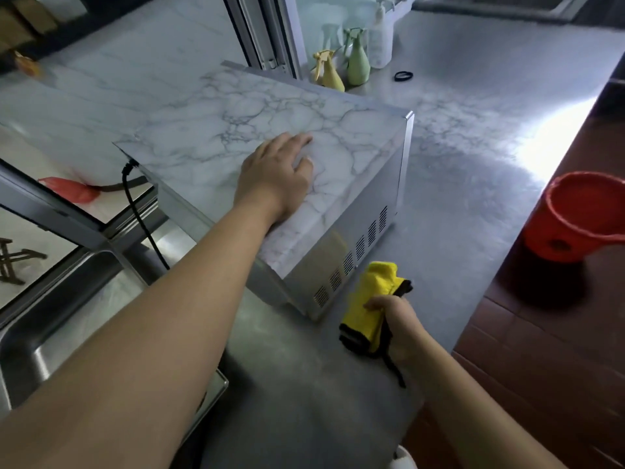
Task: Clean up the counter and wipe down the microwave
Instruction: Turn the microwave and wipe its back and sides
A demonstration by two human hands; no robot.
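While your left hand (277, 174) lies flat on the marble-patterned top of the microwave (236, 130), fingers straight and holding nothing, your right hand (394, 319) is curled round a yellow cloth (368, 299) with black edging, just beside the microwave's vented metal side. The cloth hangs over the counter (456, 184), and a black strip of it trails down past your wrist.

The microwave sits at an angle on the counter, its back corner toward the window frame (260, 32). A black power cord (138, 211) runs from its rear left corner down toward the steel sink (50, 299), which lies to your left with its rim close to the microwave's near corner. What the basin holds cannot be made out.

Behind the microwave, along the window, stand three bottles: a yellow spray bottle (329, 74), a green spray bottle (357, 59) touching or nearly touching it, and a white pump bottle (380, 38) just to the right. Their contents cannot be told. One black hair tie (403, 75) lies on the counter near them.

On the floor to your right, well apart from the counter edge, stands one red bucket (575, 218); its inside looks red, and whether it holds anything cannot be told. A red object (71, 189) shows beyond the glass at left.
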